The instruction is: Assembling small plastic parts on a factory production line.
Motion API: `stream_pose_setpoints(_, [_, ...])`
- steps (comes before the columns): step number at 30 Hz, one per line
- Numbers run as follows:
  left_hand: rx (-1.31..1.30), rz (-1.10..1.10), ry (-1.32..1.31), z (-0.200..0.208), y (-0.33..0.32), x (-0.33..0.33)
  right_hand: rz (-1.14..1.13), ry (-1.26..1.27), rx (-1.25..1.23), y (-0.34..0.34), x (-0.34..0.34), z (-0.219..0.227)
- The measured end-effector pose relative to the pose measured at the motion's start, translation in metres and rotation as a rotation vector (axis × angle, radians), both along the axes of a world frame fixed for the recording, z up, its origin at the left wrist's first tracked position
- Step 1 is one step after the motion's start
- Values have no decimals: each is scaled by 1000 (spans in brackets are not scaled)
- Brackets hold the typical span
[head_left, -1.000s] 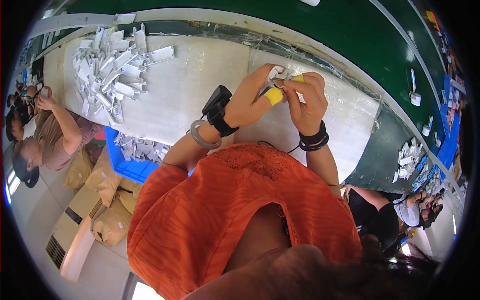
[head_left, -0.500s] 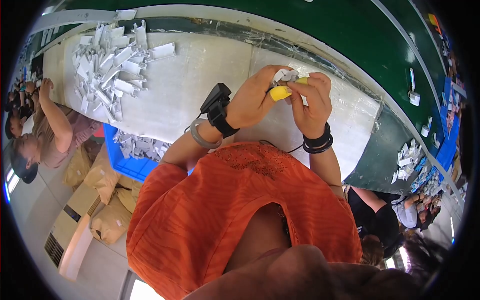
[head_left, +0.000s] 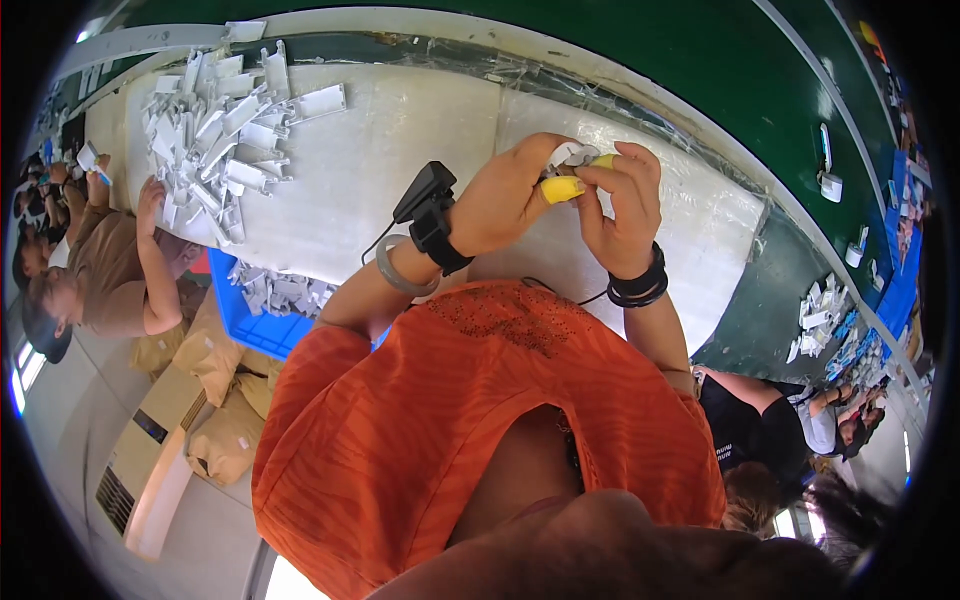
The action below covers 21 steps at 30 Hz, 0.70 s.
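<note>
Left hand: the person's bare left hand [head_left: 503, 198] is clamped on the work part, thumb below it and fingers curled over its far side.
Right hand: the bare right hand [head_left: 622, 222] has its thumb and fingertips drawn together at the right side of the work part; I cannot tell whether they pinch a separate small piece.
Work part: a small white-and-grey plastic part [head_left: 572, 155], held between the two hands, raised over the worktop; its shape is mostly covered by the fingers.
Finger wraps: a bright yellow wrap [head_left: 562, 189] covers the left thumb tip; a second yellow wrap [head_left: 603, 161] shows close to the right fingertips, its finger partly hidden.
Left wrist: a black box-shaped device on a strap [head_left: 428, 195], with a smooth grey bangle [head_left: 400, 272] just behind it.
Right wrist: dark round bands [head_left: 640, 283].
Worktop: a pale, film-covered table surface [head_left: 410, 130], beneath and around both hands.
Loose stock: a heap of white plastic channel-shaped pieces [head_left: 225, 135], well to the left of the left hand.
Crate: a blue plastic crate [head_left: 248, 332], to the left of and nearer the body than the left hand, containing grey-white plastic pieces [head_left: 280, 292].
Belt side: a long, smooth green surface [head_left: 680, 60], beyond both hands.
Right-hand side: a smaller heap of white pieces [head_left: 820, 315], well to the right of the right hand.
Co-worker: a person in a brown top [head_left: 110, 280], far left of the left hand, one hand near the edge of the channel-piece heap.
</note>
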<state>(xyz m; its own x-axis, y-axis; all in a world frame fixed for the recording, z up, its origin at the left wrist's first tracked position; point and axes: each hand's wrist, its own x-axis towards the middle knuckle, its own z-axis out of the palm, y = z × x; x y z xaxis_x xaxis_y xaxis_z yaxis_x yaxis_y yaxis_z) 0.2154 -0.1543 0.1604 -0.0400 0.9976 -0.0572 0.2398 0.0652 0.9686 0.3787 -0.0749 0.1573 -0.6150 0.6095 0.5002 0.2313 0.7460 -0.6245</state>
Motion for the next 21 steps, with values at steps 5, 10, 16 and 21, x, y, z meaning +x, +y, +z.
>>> stream_pose_setpoints(5, [-70, -72, -37, -1, 1, -1, 28, 18, 47, 2, 5, -8])
stream_pose_setpoints(10, [8, -27, -84, -13, -3, 1, 92, -30, 113, 6, 5, -2])
stream_pose_setpoints(16, [27, -100, 48, -4, -1, -4, 73, -5, 105, 1, 8, -5])
stream_pose_setpoints(21, [106, -165, 87, -4, 1, -9, 93, 9, 120, 1, 9, -5])
